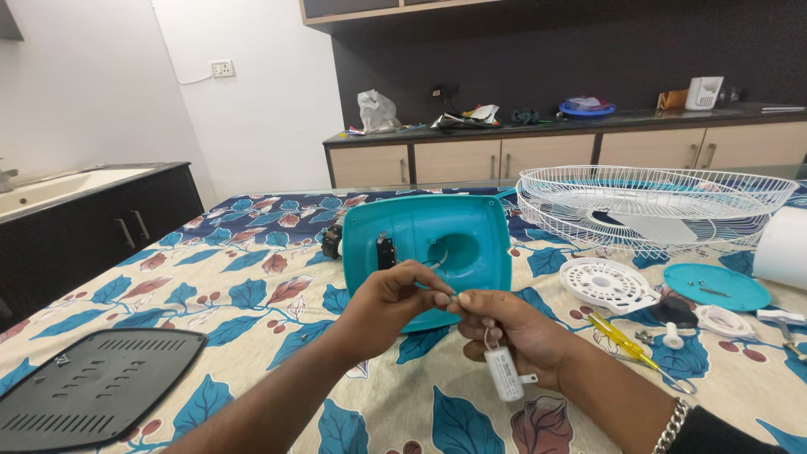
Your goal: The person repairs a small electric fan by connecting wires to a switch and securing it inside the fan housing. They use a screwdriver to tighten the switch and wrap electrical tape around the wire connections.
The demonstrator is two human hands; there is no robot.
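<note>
My left hand (388,304) and my right hand (514,328) meet fingertip to fingertip in front of a teal plastic fan base housing (437,244), pinching thin wires between them. A small white cylindrical capacitor (503,372) hangs from those wires just below my right hand's fingers. The wires run back toward the round opening in the housing. A black switch part (385,250) sticks out of the housing's left side.
A black vented base plate (92,387) lies at the near left. White wire fan guards (651,202) stand at the far right, with a white round grille piece (607,283), a teal disc (716,287) and a yellow screwdriver (620,338) before them. Floral cloth covers the table.
</note>
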